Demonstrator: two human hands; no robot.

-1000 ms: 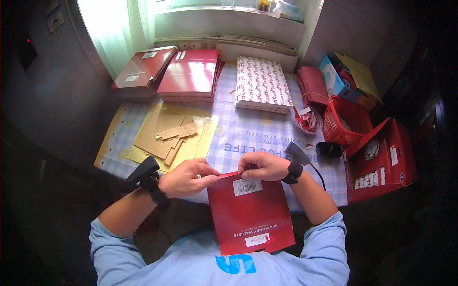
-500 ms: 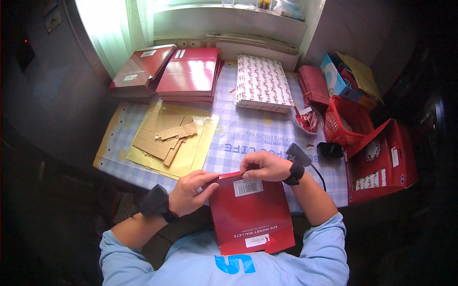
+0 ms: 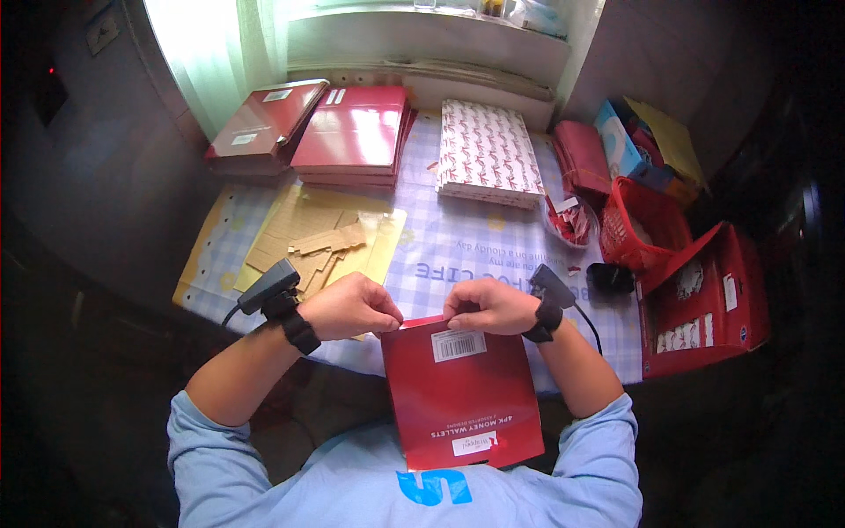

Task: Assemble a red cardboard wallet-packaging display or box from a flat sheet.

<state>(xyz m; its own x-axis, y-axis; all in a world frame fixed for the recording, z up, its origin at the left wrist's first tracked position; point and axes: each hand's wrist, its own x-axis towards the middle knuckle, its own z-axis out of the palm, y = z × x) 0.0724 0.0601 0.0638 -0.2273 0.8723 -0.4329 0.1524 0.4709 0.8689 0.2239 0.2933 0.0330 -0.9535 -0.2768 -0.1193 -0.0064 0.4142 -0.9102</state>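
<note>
A flat red cardboard packet (image 3: 471,396) with a barcode label stands tilted between my body and the table's front edge. Its lower end rests against my shirt. My left hand (image 3: 356,308) pinches the far left corner of the packet with thumb and fingertips. At the far edge, near the barcode, my right hand (image 3: 484,306) grips the packet's flap between thumb and bent fingers. A narrow red flap (image 3: 424,322) shows between the two hands. Both wrists carry black strapped devices. What lies inside the packet is hidden.
Stacks of red packets (image 3: 348,132) stand at the back left. A patterned white stack (image 3: 488,150) is at back centre. Cardboard strips (image 3: 327,239) lie on yellow sheets (image 3: 387,251). To the right are a tub of red pieces (image 3: 570,220), a red basket (image 3: 647,224) and an open red box (image 3: 704,304).
My left wrist has swung up and forward, and its fingers now point down onto the packet's far left corner. The right hand has stayed in place on the edge.
</note>
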